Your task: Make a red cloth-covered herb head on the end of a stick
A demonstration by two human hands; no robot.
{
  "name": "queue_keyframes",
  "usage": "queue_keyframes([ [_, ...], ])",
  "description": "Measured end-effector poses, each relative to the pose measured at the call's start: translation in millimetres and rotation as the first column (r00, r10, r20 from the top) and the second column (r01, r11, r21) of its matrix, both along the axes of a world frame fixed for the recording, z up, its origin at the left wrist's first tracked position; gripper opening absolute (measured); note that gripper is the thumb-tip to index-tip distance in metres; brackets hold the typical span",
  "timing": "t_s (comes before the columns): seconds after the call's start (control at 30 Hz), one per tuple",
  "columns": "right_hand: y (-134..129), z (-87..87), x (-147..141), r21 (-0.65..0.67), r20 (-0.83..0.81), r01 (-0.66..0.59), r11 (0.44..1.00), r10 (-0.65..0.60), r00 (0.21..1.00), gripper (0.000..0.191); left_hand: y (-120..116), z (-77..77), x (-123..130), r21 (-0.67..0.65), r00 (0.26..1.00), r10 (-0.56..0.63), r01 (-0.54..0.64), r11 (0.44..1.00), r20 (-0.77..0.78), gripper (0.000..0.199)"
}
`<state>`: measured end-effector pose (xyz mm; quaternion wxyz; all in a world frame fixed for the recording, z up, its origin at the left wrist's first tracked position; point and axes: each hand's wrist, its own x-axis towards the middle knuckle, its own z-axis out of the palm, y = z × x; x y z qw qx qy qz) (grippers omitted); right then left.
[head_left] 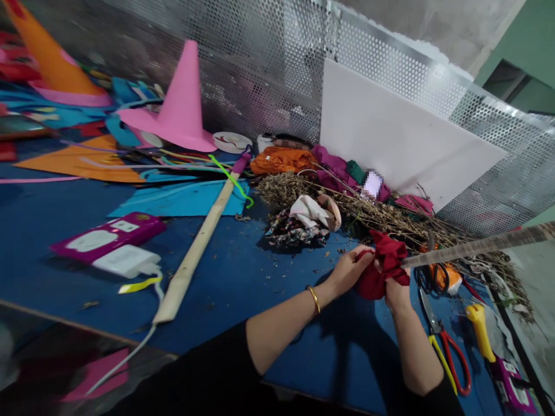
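Observation:
Both of my hands are closed on a dark red cloth (pixel 388 260) that is gathered around the end of a long wooden stick (pixel 477 247). My left hand (pixel 347 273) grips the cloth's left side, where it bulges round. Beneath the gathered folds, my right hand (pixel 395 293) holds the cloth; some of its fingers are hidden behind the fabric. The stick runs out to the right edge of the view. Scissors (pixel 442 346) with one red and one yellow handle lie to the right of my right forearm.
A pale wooden stick (pixel 197 254) lies on the blue table (pixel 225 312) near a purple power strip (pixel 113 234). Dried twigs (pixel 390 214), a crumpled patterned cloth (pixel 299 228) and a pink paper cone hat (pixel 182 110) lie farther back. A yellow-handled glue gun (pixel 480 332) is at right.

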<state>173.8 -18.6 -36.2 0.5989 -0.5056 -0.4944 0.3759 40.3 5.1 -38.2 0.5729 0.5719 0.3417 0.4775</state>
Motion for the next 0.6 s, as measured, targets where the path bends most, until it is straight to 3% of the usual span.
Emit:
queue_keyframes([
  [0.13, -4.2, 9.1, 0.8, 0.041, 0.030, -0.014, 0.999, 0.013, 0.999, 0.032, -2.8, -2.4, 1.7, 0.035, 0.994, -0.023, 0.020, 0.999, 0.108, 0.064],
  [0.27, -6.5, 14.8, -2.6, 0.114, -0.054, -0.103, 0.988, 0.109, 0.993, 0.025, -3.6, -3.4, 2.9, -0.079, 0.978, 0.021, -0.005, 0.997, 0.206, 0.077],
  [0.37, -6.6, 13.3, -5.0, 0.080, -0.149, -0.061, 0.995, 0.073, 0.986, 0.033, -4.6, -1.2, 3.8, -0.178, 0.963, 0.053, -0.005, 0.984, 0.265, 0.077],
  [0.5, -7.0, 13.6, -7.1, 0.018, -0.268, 0.025, 1.000, -0.019, 0.963, 0.028, -6.5, 3.3, 4.6, -0.303, 0.867, -0.031, 0.208, 0.930, 0.498, 0.074],
  [0.6, -7.2, 15.6, -8.9, 0.005, -0.274, 0.063, 0.998, -0.059, 0.960, 0.036, -6.1, 5.9, 2.1, -0.397, 0.782, -0.089, 0.407, 0.823, 0.617, 0.071],
])
